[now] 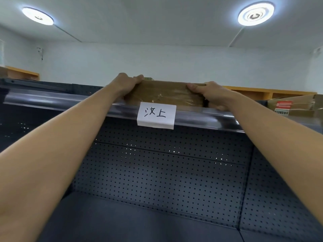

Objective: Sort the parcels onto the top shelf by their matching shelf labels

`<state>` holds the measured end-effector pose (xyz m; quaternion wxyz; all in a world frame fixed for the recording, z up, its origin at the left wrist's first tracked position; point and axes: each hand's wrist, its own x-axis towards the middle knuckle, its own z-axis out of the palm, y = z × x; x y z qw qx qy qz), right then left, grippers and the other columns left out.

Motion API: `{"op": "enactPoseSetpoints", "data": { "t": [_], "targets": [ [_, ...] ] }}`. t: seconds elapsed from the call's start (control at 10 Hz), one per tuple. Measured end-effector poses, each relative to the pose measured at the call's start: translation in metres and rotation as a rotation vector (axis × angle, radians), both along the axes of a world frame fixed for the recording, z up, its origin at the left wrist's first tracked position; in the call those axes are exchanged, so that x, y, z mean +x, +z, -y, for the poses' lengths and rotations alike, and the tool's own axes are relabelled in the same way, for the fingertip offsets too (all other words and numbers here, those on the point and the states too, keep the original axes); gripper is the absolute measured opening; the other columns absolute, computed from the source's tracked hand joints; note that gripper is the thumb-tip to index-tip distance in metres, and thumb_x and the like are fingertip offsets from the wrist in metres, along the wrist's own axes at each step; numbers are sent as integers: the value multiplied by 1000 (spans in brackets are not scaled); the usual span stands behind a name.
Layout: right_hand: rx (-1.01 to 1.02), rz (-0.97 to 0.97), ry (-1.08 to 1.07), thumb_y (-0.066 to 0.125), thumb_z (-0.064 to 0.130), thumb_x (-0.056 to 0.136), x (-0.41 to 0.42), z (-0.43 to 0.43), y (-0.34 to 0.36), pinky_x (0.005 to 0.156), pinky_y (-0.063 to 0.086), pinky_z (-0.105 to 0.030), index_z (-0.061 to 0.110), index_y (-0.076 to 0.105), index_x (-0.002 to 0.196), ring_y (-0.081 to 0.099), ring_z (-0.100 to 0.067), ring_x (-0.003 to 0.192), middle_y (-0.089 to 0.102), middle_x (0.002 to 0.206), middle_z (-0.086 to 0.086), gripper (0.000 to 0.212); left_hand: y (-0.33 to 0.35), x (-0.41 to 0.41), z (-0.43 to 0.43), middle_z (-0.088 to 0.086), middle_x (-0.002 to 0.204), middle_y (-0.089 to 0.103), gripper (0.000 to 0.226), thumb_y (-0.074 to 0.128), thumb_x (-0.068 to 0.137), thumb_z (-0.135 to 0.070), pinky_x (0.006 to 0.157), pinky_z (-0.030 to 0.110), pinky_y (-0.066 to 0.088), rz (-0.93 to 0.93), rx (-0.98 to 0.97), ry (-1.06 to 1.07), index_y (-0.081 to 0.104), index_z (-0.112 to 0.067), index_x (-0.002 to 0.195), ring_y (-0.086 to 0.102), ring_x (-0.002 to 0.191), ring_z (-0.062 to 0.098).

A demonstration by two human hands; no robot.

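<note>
A flat brown cardboard parcel [166, 94] wrapped in clear tape rests on the front of the top shelf [57, 100], just above a white paper label [156, 114] with two handwritten characters. My left hand [128, 82] grips the parcel's left end, fingers curled over its top edge. My right hand [208, 92] grips its right end, thumb on the front face. Both arms reach up from below. The parcel's back and top are hidden.
Another taped cardboard box [293, 106] with a red-and-white sticker sits on the same shelf at the right. Below, a dark perforated back panel [166, 172] and a lower shelf [131, 222]. Wooden shelving [272, 94] lines the far wall.
</note>
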<state>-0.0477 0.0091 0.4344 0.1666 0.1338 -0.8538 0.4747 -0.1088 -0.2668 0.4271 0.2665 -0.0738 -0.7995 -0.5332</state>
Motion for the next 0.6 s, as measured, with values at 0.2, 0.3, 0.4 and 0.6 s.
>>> {"op": "enactPoseSetpoints", "data": {
  "t": [0.2,0.3,0.4,0.6],
  "targets": [
    [69,-30,-67,64,58,90,-7,1,0,88,52,-32,1,65,120,66,-23,101,70,113,-9,64,-2,3,-8,15,90,59,58,54,94,-55,75,34,41,-54,-103,74,57,3,103,55,83,30],
    [111,-60,-120,60,59,93,-5,3,-2,64,43,-24,3,61,116,60,-15,83,64,96,-2,60,-5,7,-14,31,124,57,61,50,95,-56,60,31,34,-100,-196,223,59,4,106,54,80,32],
    [239,-245,-286,57,61,93,-3,4,-6,75,47,-31,5,56,129,61,-28,105,63,119,-13,67,-13,13,-22,24,123,62,54,49,98,-49,75,33,43,-235,-231,366,57,1,117,58,108,37],
    [445,-744,-391,47,43,104,33,13,-28,104,45,-37,10,54,143,58,-24,127,64,138,-10,52,-47,56,-41,8,137,57,39,47,98,-31,90,35,41,-589,-235,413,57,-12,131,54,123,27]
  ]
}}
